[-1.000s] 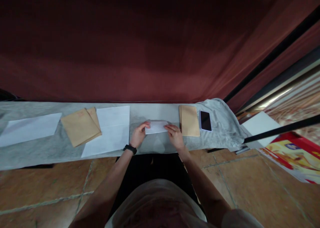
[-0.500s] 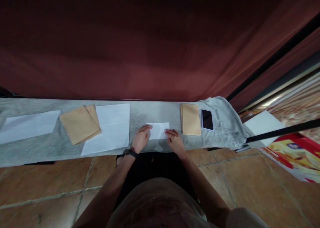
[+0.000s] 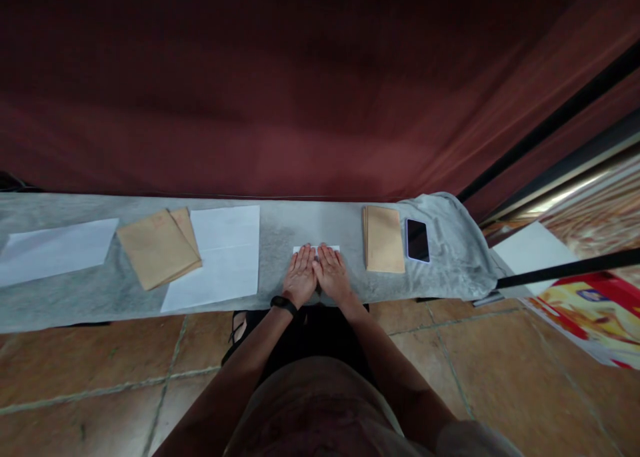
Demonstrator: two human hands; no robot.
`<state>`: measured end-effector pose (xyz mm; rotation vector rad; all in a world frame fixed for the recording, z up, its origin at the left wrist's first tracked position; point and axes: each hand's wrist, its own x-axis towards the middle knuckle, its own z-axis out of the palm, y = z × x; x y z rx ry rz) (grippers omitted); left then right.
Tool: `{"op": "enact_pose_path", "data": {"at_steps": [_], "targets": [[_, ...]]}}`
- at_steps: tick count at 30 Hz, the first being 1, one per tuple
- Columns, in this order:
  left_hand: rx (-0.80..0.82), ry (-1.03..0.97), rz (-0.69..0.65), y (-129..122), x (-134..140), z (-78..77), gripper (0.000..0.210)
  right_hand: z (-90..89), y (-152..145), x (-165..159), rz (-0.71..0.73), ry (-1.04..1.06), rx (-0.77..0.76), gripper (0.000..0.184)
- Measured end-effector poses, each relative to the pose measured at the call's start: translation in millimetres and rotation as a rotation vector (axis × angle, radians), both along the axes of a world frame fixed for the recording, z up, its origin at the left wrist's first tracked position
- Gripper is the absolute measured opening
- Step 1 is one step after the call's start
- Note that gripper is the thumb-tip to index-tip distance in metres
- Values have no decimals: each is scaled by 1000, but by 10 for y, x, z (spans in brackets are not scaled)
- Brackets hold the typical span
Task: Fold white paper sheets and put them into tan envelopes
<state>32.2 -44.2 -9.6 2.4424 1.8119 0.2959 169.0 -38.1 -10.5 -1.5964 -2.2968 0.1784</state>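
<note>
A small folded sheet of white paper (image 3: 337,248) lies on the grey cloth in front of me, mostly hidden under my hands. My left hand (image 3: 301,278) rests flat on its left part, fingers stretched away from me. Side by side with it, my right hand (image 3: 333,274) lies flat on the right part, fingers straight. The thumbs meet near the middle. Only a thin far edge and the corners of the paper show past the fingertips.
A stack of brown envelopes (image 3: 385,240) and a phone (image 3: 417,240) lie to the right. Leftward are large white sheets (image 3: 227,263), more brown envelopes (image 3: 155,247) overlapping them, and another white sheet (image 3: 60,251). The narrow table (image 3: 280,220) ends before a red curtain (image 3: 300,143).
Both hands have moved inward from the paper's two ends and now lie together flat over its middle, covering most of it.
</note>
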Motion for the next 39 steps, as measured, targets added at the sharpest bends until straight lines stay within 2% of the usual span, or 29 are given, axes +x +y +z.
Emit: {"op": "enact_pose_path", "data": {"at_steps": [12, 18, 20, 24, 27, 29, 34, 36, 39], "targets": [[40, -52, 140, -34, -198, -41, 67, -76, -82, 222, -107, -38, 101, 58], [57, -51, 181, -71, -191, -19, 65, -70, -143, 312, -127, -50, 118, 58], [78, -58, 151, -151, -165, 1, 63, -75, -149, 326, -125, -32, 120, 58], [84, -56, -68, -389, -164, 44, 57, -63, -131, 339, -124, 5, 100, 56], [79, -42, -161, -516, -207, 70, 55, -12, -99, 306, -133, 6, 50, 53], [74, -36, -173, -547, -231, 78, 54, 28, -78, 231, -89, 9, 20, 50], [48, -13, -185, -543, -237, 69, 51, 93, -29, -108, 228, 25, -51, 46], [45, -3, -195, -542, -234, 64, 49, 111, 12, -231, 257, 15, -63, 45], [61, -6, -190, -541, -232, 63, 49, 130, 104, -328, 230, -6, -72, 44]]}}
